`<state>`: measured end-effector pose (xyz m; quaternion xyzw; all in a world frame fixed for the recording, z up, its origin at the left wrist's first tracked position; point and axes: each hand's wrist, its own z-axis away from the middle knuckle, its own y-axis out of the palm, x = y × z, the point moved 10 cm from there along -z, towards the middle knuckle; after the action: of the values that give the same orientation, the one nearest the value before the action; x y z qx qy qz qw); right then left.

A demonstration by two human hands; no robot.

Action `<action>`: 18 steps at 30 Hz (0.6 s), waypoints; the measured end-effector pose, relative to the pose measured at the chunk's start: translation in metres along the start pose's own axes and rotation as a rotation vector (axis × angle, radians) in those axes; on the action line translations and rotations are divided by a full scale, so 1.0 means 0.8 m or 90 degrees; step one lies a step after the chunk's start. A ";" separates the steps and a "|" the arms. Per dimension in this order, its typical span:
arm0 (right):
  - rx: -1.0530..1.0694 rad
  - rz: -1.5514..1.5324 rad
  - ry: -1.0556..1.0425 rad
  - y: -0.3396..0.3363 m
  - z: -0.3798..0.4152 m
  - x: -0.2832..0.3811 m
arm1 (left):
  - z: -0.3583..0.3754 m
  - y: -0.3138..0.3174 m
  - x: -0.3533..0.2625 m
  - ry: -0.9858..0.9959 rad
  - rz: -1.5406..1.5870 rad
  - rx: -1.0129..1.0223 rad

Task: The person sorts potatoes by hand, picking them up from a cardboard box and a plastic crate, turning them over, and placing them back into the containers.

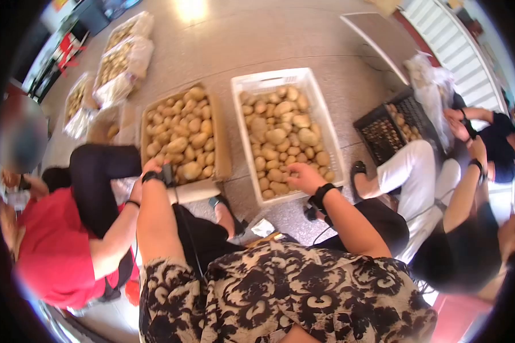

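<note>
Below, potatoes (276,136) fill a white crate (328,123) and a cardboard box (222,137). The person's right hand (304,178), fingers curled, is at potatoes by the crate's near edge; the left hand (153,166) is at the box's near-left corner. Whether either grips one, I cannot tell.
</note>
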<state>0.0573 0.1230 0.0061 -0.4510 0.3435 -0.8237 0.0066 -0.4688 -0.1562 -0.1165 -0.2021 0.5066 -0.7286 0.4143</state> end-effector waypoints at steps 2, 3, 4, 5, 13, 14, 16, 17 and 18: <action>-0.033 0.032 -0.042 0.001 -0.002 -0.005 | 0.015 -0.025 -0.041 0.122 0.012 -0.048; -0.021 0.017 -0.029 0.000 0.000 -0.003 | -0.043 0.011 0.046 -0.092 -0.077 0.021; -0.050 0.052 -0.072 -0.008 0.006 0.010 | -0.016 -0.012 0.006 -0.090 -0.035 -0.028; -0.047 0.052 -0.068 -0.002 0.002 -0.001 | 0.036 -0.060 -0.035 -0.089 0.008 -0.075; -0.004 0.001 -0.029 -0.003 -0.001 0.000 | -0.050 0.032 -0.072 -0.141 1.132 0.195; -0.022 0.008 -0.035 -0.006 -0.003 -0.003 | -0.041 0.024 -0.109 -0.075 1.017 0.237; -0.045 0.037 -0.057 -0.014 -0.003 0.001 | 0.045 -0.007 -0.226 -0.143 1.112 0.278; -0.052 0.056 -0.072 -0.018 -0.001 0.008 | 0.040 0.018 -0.255 -0.114 1.202 0.376; -0.048 0.045 -0.077 -0.015 -0.006 0.002 | 0.053 0.027 -0.290 -0.148 1.278 0.387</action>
<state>0.0563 0.1343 0.0126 -0.4876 0.3891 -0.7805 0.0394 -0.2965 0.0036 -0.0897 0.3534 0.1948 -0.1242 0.9065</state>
